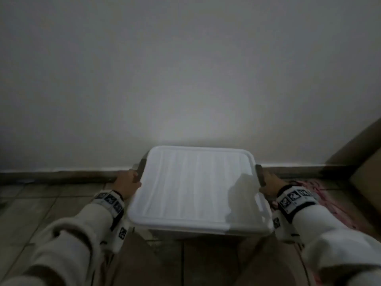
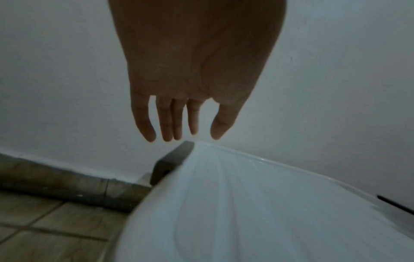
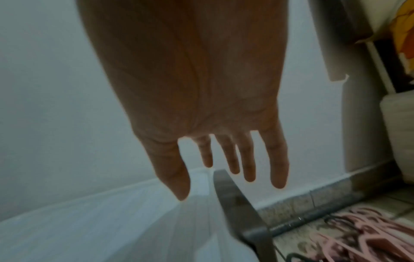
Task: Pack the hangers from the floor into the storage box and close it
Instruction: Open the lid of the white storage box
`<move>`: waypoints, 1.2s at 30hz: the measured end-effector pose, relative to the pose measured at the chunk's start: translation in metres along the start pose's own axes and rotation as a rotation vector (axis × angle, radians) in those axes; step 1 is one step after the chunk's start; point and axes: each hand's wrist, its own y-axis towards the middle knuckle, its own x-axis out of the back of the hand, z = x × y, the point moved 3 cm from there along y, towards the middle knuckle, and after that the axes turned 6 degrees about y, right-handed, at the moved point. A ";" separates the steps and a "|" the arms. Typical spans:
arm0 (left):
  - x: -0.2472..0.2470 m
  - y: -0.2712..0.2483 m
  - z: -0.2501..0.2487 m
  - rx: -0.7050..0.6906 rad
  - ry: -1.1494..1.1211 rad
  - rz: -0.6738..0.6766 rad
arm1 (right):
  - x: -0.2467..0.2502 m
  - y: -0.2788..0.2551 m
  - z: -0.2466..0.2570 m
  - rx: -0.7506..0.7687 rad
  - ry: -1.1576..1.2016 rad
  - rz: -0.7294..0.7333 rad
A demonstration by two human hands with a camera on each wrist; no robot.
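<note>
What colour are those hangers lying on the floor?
Pink; the hangers show best in the right wrist view, right of the box.

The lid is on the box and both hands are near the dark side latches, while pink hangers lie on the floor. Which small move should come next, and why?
Probably flip both latches up to free the lid. The left hand and right hand sit open at the left latch and right latch, and the pink hangers are still unpacked on the floor.

A tiled floor (image 1: 41,205) is seen across the lower part of the frame. A lidded white storage box (image 1: 195,188) is set on it at centre, against the wall; pink hangers (image 3: 367,235) are piled at lower right.
</note>
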 end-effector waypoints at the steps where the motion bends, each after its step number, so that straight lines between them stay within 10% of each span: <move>1: -0.006 -0.001 -0.002 0.001 0.041 -0.002 | -0.003 -0.001 -0.002 -0.044 -0.008 0.007; 20: -0.036 0.017 -0.009 0.254 0.025 0.081 | -0.022 0.030 -0.013 -0.216 0.021 -0.186; 36: -0.029 0.021 -0.006 0.287 0.125 0.154 | -0.029 0.011 -0.013 -0.133 0.095 -0.019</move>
